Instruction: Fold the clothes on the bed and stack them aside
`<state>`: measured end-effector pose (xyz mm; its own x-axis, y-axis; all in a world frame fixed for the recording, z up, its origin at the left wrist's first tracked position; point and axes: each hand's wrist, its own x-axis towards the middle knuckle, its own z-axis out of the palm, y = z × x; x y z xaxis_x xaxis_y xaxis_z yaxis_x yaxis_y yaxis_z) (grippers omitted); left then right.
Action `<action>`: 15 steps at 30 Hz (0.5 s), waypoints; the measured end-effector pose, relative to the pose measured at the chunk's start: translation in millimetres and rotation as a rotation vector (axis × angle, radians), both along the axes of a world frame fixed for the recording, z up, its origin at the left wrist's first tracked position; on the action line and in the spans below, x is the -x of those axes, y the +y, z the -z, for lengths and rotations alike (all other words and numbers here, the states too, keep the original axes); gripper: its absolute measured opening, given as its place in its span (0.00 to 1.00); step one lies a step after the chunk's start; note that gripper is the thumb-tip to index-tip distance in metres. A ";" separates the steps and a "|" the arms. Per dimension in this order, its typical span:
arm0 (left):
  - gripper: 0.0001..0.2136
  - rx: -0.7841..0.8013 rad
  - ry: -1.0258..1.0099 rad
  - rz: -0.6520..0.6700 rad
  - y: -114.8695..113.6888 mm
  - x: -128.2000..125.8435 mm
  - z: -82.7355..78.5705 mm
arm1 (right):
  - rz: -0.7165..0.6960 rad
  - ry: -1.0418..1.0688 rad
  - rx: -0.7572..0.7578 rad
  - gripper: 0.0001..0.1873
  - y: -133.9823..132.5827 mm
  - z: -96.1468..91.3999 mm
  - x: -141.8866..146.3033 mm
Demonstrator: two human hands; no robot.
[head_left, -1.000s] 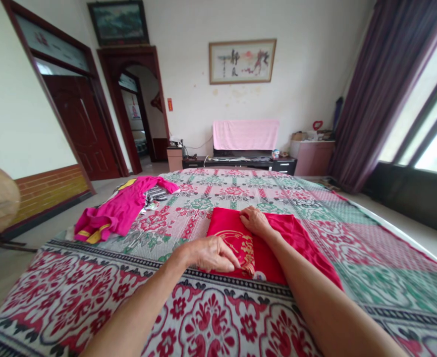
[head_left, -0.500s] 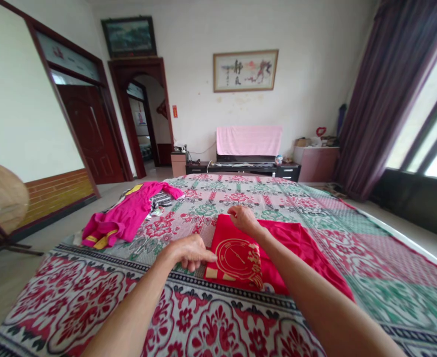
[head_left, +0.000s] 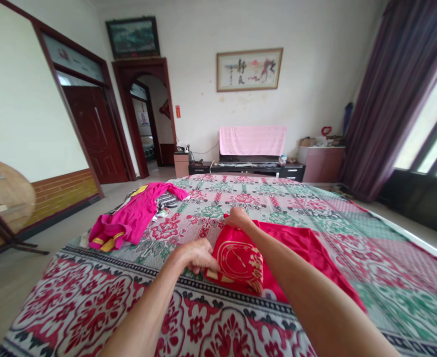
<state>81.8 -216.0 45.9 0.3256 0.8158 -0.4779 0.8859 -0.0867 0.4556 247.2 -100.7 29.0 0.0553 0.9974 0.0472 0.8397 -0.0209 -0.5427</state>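
A red garment with a gold print lies partly folded on the patterned bedspread, its plain part spread out to the right. My left hand grips the left edge of the folded part, thumb on top and fingers curled beneath. At the far left corner of the same fold, my right hand is closed on the cloth. The fold's left side is lifted a little and the printed face bulges. My right forearm covers part of the garment.
A bright pink garment lies in a loose heap on the left of the bedspread, with black-and-white cloth beside it. Beyond stand a low black cabinet and a screen under a pink cloth. A round wooden tabletop leans at left.
Both hands have closed on the left side of the folded red garment, and that edge has risen slightly. The view has shifted a little to the left.
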 end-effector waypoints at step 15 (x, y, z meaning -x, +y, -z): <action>0.10 -0.435 -0.349 -0.224 -9.7 18.3 -50.6 | -0.057 1.083 0.115 0.07 4.8 -16.0 -7.1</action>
<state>63.4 -225.7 96.5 0.2010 0.9794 0.0194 0.7083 -0.1589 0.6878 254.2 -95.9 45.1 -0.0351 0.9951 -0.0926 -0.0809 -0.0952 -0.9922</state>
